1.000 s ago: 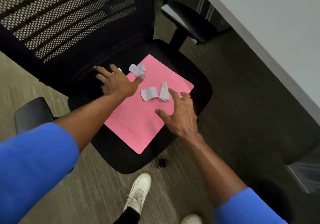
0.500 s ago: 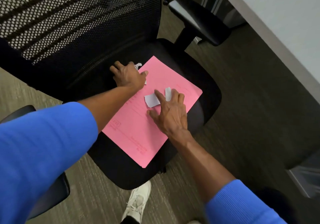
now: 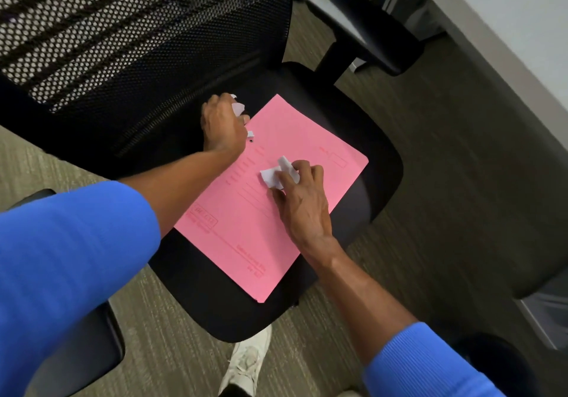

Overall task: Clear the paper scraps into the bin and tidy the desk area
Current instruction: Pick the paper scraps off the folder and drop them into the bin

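Scraps are coming up off the pink sheet (image 3: 264, 212) on the chair seat (image 3: 381, 166) now. A second ago four white pieces lay loose there with both hands spread flat beside them; now my right hand (image 3: 302, 200) has curled in and is pinching two scraps (image 3: 270, 177) between thumb and fingers, right on the sheet's middle. My left hand (image 3: 219, 126) has bunched closed at the sheet's far corner, white paper (image 3: 238, 108) poking out of the fist, at least one piece, and I can't count more. One small fragment (image 3: 250, 134) shows just beside that hand, maybe loose. So gathering is nearly done, I'd say; the dark round bin (image 3: 491, 363), I take it, waits at lower right by the desk (image 3: 507, 12).
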The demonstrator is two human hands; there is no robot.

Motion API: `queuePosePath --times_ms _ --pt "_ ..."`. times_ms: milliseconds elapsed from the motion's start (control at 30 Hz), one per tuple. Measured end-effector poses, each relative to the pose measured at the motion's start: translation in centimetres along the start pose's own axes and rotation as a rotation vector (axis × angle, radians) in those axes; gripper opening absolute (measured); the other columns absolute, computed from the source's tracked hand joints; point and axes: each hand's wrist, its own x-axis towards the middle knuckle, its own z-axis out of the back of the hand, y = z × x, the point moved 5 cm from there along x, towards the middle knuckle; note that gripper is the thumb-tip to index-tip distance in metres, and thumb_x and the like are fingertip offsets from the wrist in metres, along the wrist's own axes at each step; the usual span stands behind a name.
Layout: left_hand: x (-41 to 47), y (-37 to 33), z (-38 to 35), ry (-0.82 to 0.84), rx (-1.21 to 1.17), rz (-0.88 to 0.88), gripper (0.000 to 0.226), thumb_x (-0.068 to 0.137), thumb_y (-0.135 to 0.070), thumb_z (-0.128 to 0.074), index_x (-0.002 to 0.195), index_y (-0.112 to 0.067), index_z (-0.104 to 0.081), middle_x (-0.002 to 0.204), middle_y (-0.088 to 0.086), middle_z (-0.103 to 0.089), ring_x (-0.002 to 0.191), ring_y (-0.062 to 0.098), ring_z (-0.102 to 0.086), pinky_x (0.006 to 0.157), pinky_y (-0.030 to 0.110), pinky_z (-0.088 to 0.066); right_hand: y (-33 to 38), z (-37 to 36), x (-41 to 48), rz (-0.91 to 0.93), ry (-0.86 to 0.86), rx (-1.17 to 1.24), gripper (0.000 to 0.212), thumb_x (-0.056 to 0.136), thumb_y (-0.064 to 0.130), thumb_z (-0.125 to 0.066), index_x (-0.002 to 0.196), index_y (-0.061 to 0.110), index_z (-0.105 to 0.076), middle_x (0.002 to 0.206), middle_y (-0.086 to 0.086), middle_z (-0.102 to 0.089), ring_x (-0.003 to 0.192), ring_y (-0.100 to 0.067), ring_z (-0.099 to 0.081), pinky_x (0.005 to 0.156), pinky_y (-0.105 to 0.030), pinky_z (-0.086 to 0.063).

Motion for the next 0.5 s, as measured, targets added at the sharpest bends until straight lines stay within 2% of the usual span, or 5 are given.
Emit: queuePosePath --times_ms 167,300,500 --pt "0.6 -0.2 0.6 -0.007 -0.025 -0.06 0.052 0.094 -0.004 -0.078 0.14 -0.01 -0.054 0.151 0.012 -0.045 0.131 0.034 -0.06 0.111 0.04 -0.051 -0.1 0.1 -0.2 0.003 -0.021 0.04 0.034 0.105 0.03 -0.062 0.132 0.009 -0.062 0.136 -0.016 -0.054 0.118 -0.032 -0.049 0.083 -0.039 -0.056" --pt "1.2 0.1 -0.7 0.079 0.074 -0.144 0.065 0.096 -0.001 -0.073 0.154 -0.013 -0.049 0.158 0.014 -0.04 0.139 0.037 -0.054 0.12 0.045 -0.046 -0.1 0.0 -0.2 -0.014 -0.013 0.032 0.033 0.105 0.031 -0.062 0.131 0.011 -0.062 0.138 -0.014 -0.053 0.12 -0.03 -0.047 0.084 -0.04 -0.058" --pt "2.7 0.1 -1.2 0.108 0.208 -0.174 0.038 0.099 -0.004 -0.069 0.137 -0.005 -0.066 0.147 0.019 -0.055 0.133 0.04 -0.058 0.112 0.048 -0.052 0.4 -0.2 0.0 -0.024 -0.02 0.029 0.035 0.1 0.024 -0.068 0.132 0.013 -0.061 0.136 -0.014 -0.053 0.117 -0.032 -0.047 0.078 -0.043 -0.059"
